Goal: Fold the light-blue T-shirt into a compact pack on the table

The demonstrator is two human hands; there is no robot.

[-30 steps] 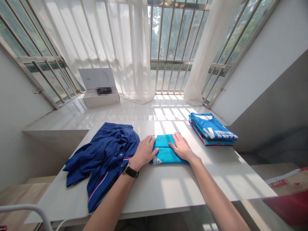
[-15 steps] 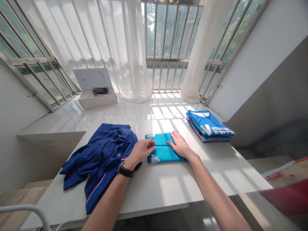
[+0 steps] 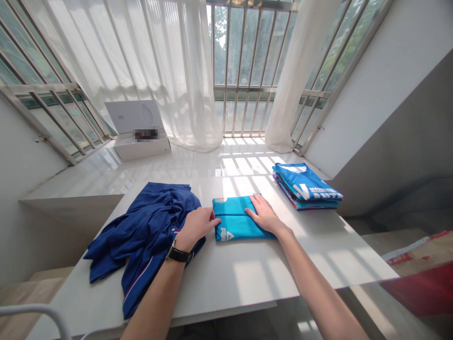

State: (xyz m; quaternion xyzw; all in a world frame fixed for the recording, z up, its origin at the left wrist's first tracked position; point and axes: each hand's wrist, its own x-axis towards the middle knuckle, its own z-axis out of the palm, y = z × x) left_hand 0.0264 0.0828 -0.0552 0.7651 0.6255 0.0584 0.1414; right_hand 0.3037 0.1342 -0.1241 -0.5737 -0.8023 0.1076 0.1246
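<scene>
A light-blue shirt (image 3: 233, 219), folded into a flat rectangle with white print at its left end, lies on the white table. My left hand (image 3: 198, 224), a black watch on its wrist, pinches the shirt's left edge, thumb on top; the other fingertips are partly hidden. Pressed flat on the right part of the shirt, my right hand (image 3: 262, 215) has its fingers stretched out. Left of the shirt lies a crumpled navy garment (image 3: 145, 226) with a red-and-white stripe, partly behind my left hand and forearm.
A stack of folded shirts (image 3: 306, 186), a blue one on top, sits at the table's (image 3: 255, 274) back right. Farther back, an open white box (image 3: 141, 148) stands on the window ledge near a sheer curtain (image 3: 191, 94). A red and tan bag (image 3: 424, 278) is at the right.
My left hand has moved a little left, from over the shirt's top to its left edge. My right hand stays flat in the same place.
</scene>
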